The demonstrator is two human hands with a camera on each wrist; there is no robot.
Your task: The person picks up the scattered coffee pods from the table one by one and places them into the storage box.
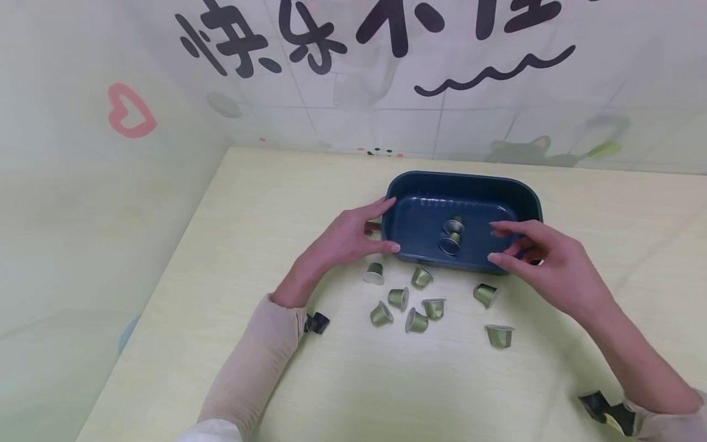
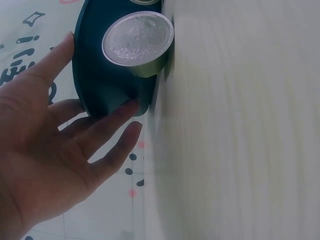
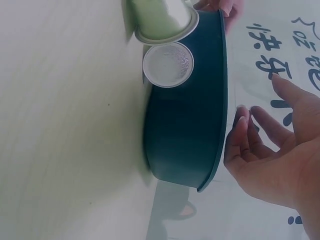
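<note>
A dark blue rectangular tray (image 1: 480,248) stands on the table with two green coffee capsules inside, one a foil-lidded capsule (image 1: 450,244). My left hand (image 1: 345,236) spreads around its left end, thumb at the near corner and index finger along the left rim, fingers mostly straight. My right hand (image 1: 552,255) is over the tray's right end, thumb and index finger apart with nothing between them, the other fingers loosely bent. In the right wrist view, that hand (image 3: 272,150) is beside the rim. A green capsule (image 2: 150,70) shows large before the tray in the left wrist view.
Several green capsules lie scattered on the pale table (image 1: 342,380) before the tray, including a capsule (image 1: 417,320) in the middle and a capsule (image 1: 499,336) to the right. A printed wall covering (image 1: 386,129) rises close behind the tray, and another hangs on the left.
</note>
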